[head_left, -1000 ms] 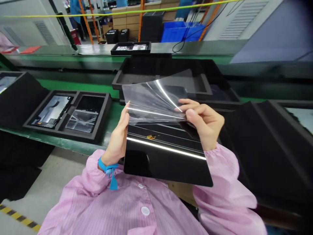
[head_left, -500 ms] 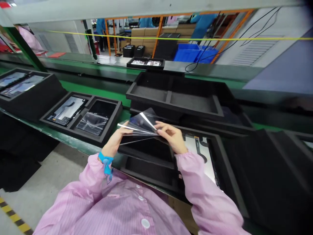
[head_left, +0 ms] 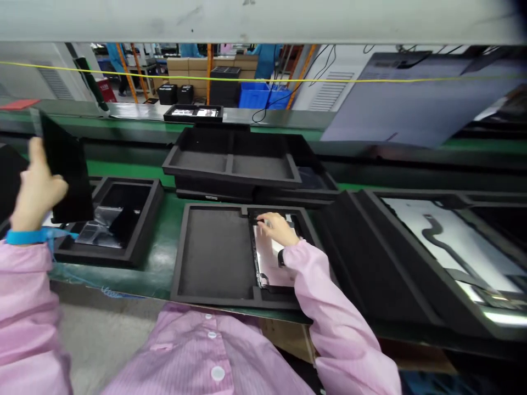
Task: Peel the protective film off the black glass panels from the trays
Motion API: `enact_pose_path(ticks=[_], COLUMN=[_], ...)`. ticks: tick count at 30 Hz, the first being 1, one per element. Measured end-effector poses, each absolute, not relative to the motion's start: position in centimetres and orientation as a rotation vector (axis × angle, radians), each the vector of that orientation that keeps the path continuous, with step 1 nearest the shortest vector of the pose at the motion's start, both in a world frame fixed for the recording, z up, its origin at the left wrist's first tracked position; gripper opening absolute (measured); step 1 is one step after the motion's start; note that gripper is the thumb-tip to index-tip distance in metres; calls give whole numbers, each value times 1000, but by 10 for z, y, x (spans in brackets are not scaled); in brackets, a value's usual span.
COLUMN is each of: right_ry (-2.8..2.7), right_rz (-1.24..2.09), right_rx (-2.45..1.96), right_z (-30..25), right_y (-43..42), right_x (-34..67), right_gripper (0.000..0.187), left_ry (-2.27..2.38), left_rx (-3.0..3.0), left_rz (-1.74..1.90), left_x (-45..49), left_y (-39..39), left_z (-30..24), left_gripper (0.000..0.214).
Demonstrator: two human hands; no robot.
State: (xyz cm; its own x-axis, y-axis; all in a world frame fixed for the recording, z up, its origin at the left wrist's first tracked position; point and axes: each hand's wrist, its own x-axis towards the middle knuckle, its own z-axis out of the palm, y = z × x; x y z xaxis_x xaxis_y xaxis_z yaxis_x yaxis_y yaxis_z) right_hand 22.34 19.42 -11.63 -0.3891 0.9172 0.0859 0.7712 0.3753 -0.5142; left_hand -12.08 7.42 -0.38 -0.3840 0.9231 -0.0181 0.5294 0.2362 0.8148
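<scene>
My left hand (head_left: pixel 37 189), raised at the far left, is closed on a dark, flat display panel (head_left: pixel 68 167) held upright and tilted. Below that panel, a foam tray (head_left: pixel 142 233) holds another black panel with crumpled clear film (head_left: pixel 99 227) on it. In front of me, a two-compartment foam tray (head_left: pixel 179 258) has a bare left compartment. A silver-backed display panel (head_left: pixel 272 263) lies in its right compartment. My right hand (head_left: pixel 278 227) has its fingers pinched at the upper left edge of this silver-backed panel, and the sleeve covers part of it.
Stacked black foam trays (head_left: pixel 234 175) stand behind the middle tray. At the right, a tilted foam tray (head_left: pixel 379 263) leans close to my right arm, with a larger silver-backed panel (head_left: pixel 448 241) beside it. A blue wrist cord (head_left: pixel 109 291) trails from my left wrist over the bench edge.
The clear film has left my hands. My left hand has moved far left and now holds a dark panel. My right hand has moved to the silver-backed panel. The view has turned right.
</scene>
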Motion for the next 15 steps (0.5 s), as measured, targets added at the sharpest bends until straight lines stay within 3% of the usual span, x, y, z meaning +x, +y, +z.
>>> enact_pose_path(ticks=[7,15], right_ry=[-2405,-2357], right_rz=[227,247], right_rx=[-1613,-1534], right_z=[-138,-138], right_y=[197,203], right_x=[184,183], right_gripper=[36,14], left_ry=[2448,2503], left_rx=[1498,1438], left_rz=[752,742], left_x=[-148,-173], left_y=[73,72], left_z=[-37,-59], left_gripper=[51,55])
